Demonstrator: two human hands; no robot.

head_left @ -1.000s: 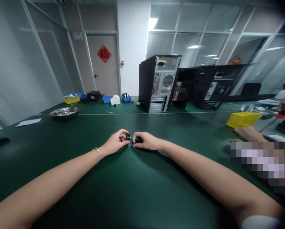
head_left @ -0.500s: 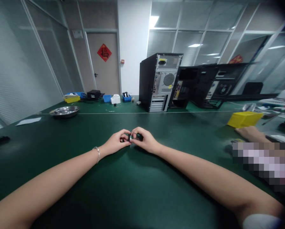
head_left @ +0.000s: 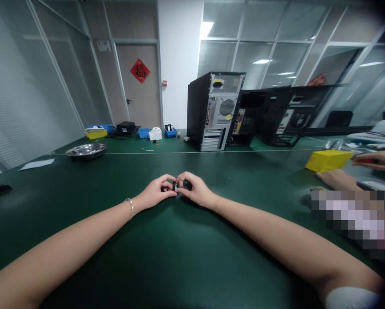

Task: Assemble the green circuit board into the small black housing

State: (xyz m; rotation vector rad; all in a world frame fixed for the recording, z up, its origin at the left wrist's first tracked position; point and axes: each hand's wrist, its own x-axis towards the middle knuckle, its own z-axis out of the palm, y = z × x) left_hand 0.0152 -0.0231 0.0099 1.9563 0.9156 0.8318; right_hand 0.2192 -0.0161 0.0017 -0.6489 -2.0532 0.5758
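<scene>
My left hand, with a silver bracelet at its wrist, pinches a small dark part with a lighter face. Its fingertips are close to those of my right hand. The right fingers are closed around a small black object, whose kind is too small to make out. Both hands are low over the green tabletop, near its middle. The fingers hide much of both pieces.
A steel bowl stands at the left, and small blue trays lie farther back. Computer cases stand at the back. On the right, another person's hands are beside a yellow box.
My hands stay together with almost no movement. On the right, the other person's second hand has come into view behind the yellow box. The view has shifted very slightly.
</scene>
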